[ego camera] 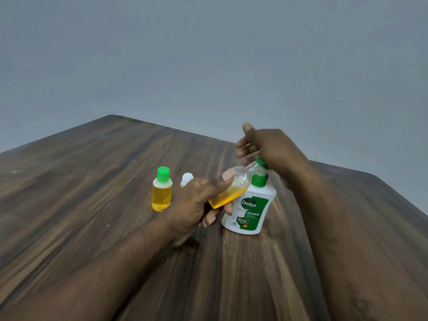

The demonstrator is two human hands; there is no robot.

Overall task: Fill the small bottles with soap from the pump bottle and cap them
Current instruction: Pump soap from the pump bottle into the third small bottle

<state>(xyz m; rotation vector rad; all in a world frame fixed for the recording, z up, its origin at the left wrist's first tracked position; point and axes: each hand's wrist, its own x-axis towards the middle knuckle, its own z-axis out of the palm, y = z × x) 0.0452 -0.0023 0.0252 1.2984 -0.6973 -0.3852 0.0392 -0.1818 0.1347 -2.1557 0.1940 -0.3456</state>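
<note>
The left hand (196, 205) wraps its fingers (209, 220) and thumb round an uncapped small bottle (240, 179). It is tilted so that its mouth meets the spout of the pump bottle (251, 212), likely to catch soap (222, 200) cleanly, and looks about half full. The right hand (271, 147) rests on the pump head (261, 161), fingers loosely extended, apparently pressing. Left of the gripping fingers a full green-capped bottle (162, 193) stands on the surface (92, 205), and behind them a white-capped bottle (187, 179).
</note>
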